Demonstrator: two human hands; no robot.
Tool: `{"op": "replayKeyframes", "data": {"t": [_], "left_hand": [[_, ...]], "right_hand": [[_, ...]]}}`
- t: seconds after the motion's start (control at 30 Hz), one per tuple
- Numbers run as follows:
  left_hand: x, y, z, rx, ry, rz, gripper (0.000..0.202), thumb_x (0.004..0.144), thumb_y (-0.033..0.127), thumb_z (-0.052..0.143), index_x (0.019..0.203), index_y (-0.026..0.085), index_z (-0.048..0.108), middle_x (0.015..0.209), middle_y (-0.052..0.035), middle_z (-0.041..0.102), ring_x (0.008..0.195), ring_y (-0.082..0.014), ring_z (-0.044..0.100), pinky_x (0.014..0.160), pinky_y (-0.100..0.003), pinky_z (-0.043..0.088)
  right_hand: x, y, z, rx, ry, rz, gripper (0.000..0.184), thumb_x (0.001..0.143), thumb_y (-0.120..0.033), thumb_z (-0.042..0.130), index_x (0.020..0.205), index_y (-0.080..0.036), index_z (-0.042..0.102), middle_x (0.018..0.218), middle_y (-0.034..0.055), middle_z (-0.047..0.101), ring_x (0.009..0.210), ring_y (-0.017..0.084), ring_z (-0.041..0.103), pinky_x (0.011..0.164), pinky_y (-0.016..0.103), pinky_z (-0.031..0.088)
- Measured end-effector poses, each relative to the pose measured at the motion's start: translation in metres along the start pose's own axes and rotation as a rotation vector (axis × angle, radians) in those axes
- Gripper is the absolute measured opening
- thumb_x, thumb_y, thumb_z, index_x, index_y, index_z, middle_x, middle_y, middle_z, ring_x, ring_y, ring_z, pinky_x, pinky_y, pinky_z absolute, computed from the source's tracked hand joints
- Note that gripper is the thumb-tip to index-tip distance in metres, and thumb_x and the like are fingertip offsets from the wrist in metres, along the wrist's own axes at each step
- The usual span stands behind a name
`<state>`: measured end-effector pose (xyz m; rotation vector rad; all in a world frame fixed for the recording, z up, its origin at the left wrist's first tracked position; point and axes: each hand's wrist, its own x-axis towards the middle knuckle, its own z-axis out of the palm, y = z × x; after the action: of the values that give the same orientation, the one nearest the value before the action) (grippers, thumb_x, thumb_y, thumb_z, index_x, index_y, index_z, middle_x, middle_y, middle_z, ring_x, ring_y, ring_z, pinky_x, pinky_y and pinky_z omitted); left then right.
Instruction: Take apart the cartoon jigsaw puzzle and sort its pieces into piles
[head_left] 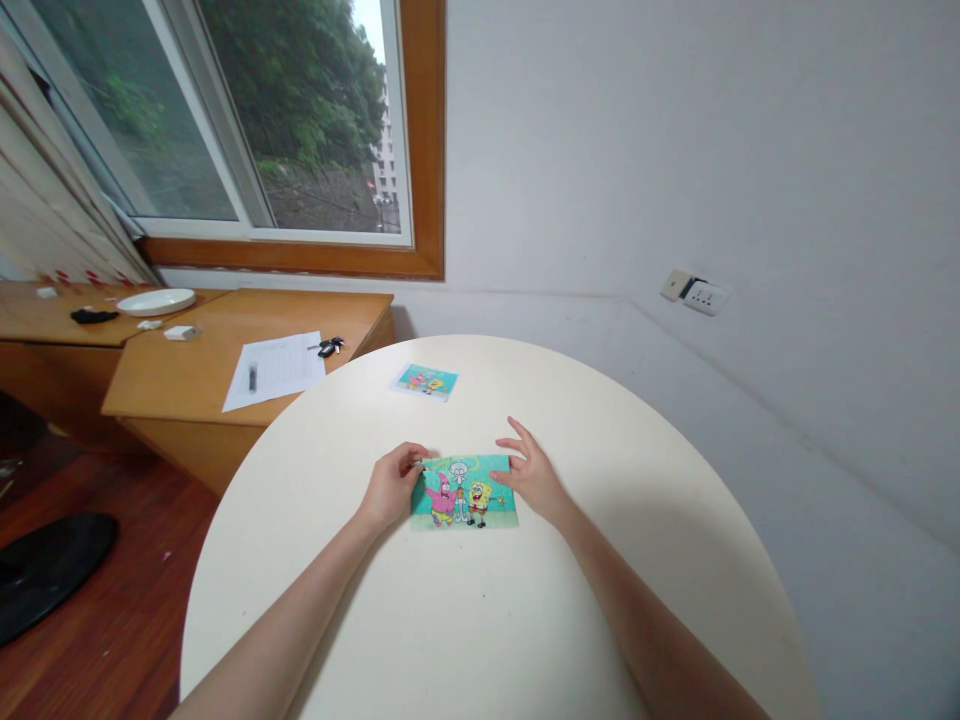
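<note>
A colourful cartoon jigsaw puzzle [465, 492] lies flat on the round cream table [480, 620], between my two hands. My left hand [391, 487] rests at its left edge with fingers curled, pinching the puzzle's top left corner. My right hand [531, 472] touches the puzzle's right edge, its fingers spread and stretched out. Further back on the table lies a small printed picture [425, 381] of the same cartoon scene, apart from both hands.
A wooden desk [187, 385] left of the table carries a paper sheet [276, 371], keys [330, 346] and a white plate [157, 301]. A window is behind it. A wall socket [703, 296] sits on the right wall. A black round object [45, 565] lies on the wooden floor.
</note>
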<state>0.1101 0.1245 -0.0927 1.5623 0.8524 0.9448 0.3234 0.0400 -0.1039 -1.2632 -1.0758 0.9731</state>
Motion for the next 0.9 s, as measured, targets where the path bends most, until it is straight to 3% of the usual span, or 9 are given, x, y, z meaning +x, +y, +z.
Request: {"op": "replayKeyframes", "data": {"t": [0.07,0.17,0.3,0.5,0.63,0.77,0.9], "left_hand": [[0.001,-0.002,0.000,-0.051,0.005,-0.026,0.017,0.063,0.020,0.060,0.078,0.015,0.056,0.080,-0.0073,0.067,0.079,-0.0202,0.063,0.072,-0.031,0.047],[0.002,-0.003,0.000,-0.113,0.016,-0.048,0.022,0.061,0.024,0.064,0.079,0.015,0.055,0.079,-0.0080,0.069,0.077,-0.0206,0.064,0.070,-0.031,0.047],[0.002,0.001,0.000,-0.178,0.044,-0.069,0.030,0.057,0.026,0.070,0.081,0.015,0.055,0.076,-0.0089,0.070,0.074,-0.0211,0.064,0.067,-0.030,0.047],[-0.001,0.010,0.000,-0.320,0.021,-0.147,0.041,0.051,0.025,0.077,0.083,0.014,0.056,0.066,-0.0054,0.069,0.064,-0.0175,0.063,0.062,-0.028,0.046],[-0.002,0.011,0.000,-0.372,-0.009,-0.178,0.042,0.048,0.026,0.080,0.081,0.013,0.057,0.062,-0.0030,0.067,0.057,-0.0147,0.060,0.059,-0.026,0.044],[-0.002,0.011,0.001,-0.371,-0.006,-0.198,0.042,0.048,0.027,0.081,0.080,0.013,0.057,0.060,-0.0020,0.066,0.054,-0.0131,0.058,0.057,-0.025,0.043],[-0.002,0.013,0.001,-0.354,0.001,-0.213,0.045,0.048,0.029,0.080,0.081,0.013,0.056,0.060,-0.0022,0.066,0.055,-0.0143,0.059,0.057,-0.026,0.044]], "right_hand": [[0.002,-0.002,-0.003,0.056,-0.047,0.094,0.091,0.052,-0.034,0.078,0.132,-0.024,0.037,0.102,0.0081,0.057,0.079,0.017,0.060,0.072,0.032,0.049],[0.003,-0.006,-0.004,0.085,-0.112,0.154,0.064,0.053,-0.033,0.078,0.112,-0.018,0.056,0.089,0.0059,0.064,0.077,0.017,0.062,0.072,0.031,0.048],[0.000,-0.011,0.001,0.101,-0.084,0.130,0.044,0.056,-0.034,0.077,0.095,-0.017,0.063,0.082,0.0043,0.066,0.070,0.016,0.062,0.066,0.030,0.047],[-0.001,-0.011,0.001,0.191,0.029,0.119,0.042,0.055,-0.032,0.077,0.092,-0.018,0.063,0.081,0.0025,0.066,0.068,0.015,0.062,0.064,0.027,0.047],[0.000,-0.010,-0.001,0.203,0.009,0.152,0.048,0.055,-0.032,0.077,0.098,-0.019,0.060,0.079,0.0017,0.065,0.065,0.015,0.061,0.059,0.027,0.046],[-0.001,-0.014,-0.001,0.022,-0.108,0.125,0.053,0.056,-0.031,0.077,0.104,-0.019,0.060,0.088,0.0034,0.064,0.078,0.018,0.062,0.069,0.030,0.047],[-0.002,-0.017,0.003,-0.231,-0.136,0.049,0.042,0.057,-0.033,0.075,0.095,-0.018,0.065,0.095,0.0057,0.065,0.092,0.023,0.059,0.080,0.034,0.046]]}}
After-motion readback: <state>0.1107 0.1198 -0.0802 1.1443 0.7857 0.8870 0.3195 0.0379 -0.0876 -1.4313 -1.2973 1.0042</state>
